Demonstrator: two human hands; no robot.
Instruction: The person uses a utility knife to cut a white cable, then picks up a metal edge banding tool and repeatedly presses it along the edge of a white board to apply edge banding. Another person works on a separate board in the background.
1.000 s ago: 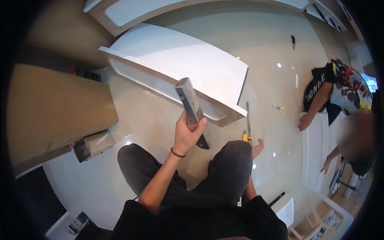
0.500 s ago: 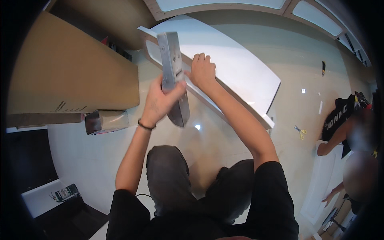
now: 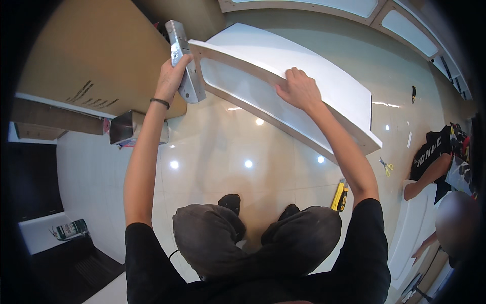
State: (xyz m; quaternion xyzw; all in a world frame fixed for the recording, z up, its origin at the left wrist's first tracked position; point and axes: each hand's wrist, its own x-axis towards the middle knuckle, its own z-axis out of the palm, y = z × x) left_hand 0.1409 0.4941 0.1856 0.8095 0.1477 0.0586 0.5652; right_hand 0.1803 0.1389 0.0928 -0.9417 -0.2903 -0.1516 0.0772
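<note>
My left hand point(image 3: 171, 81) is closed round a long silver metal piece point(image 3: 188, 83), box-shaped with a dark slot and small round marks. It is held up between the big cardboard box and the end of a white panel with a pale wooden frame point(image 3: 243, 104). My right hand point(image 3: 301, 90) grips the upper edge of that framed panel, fingers curled over it. The panel stands tilted on its long edge, its framed side toward me. Its broad white surface point(image 3: 334, 83) slopes away behind my right hand.
The cardboard box point(image 3: 96, 55) fills the upper left, with a shiny bin point(image 3: 136, 129) below it. A yellow utility knife point(image 3: 339, 195) lies by my right knee; yellow-handled scissors point(image 3: 387, 167) lie farther right. Another person's arm point(image 3: 430, 177) reaches over a white board at the right.
My left hand has moved up and left with the metal piece, away from the panel's middle. My right hand and the panel have shifted right, and more of the panel's framed side now shows.
</note>
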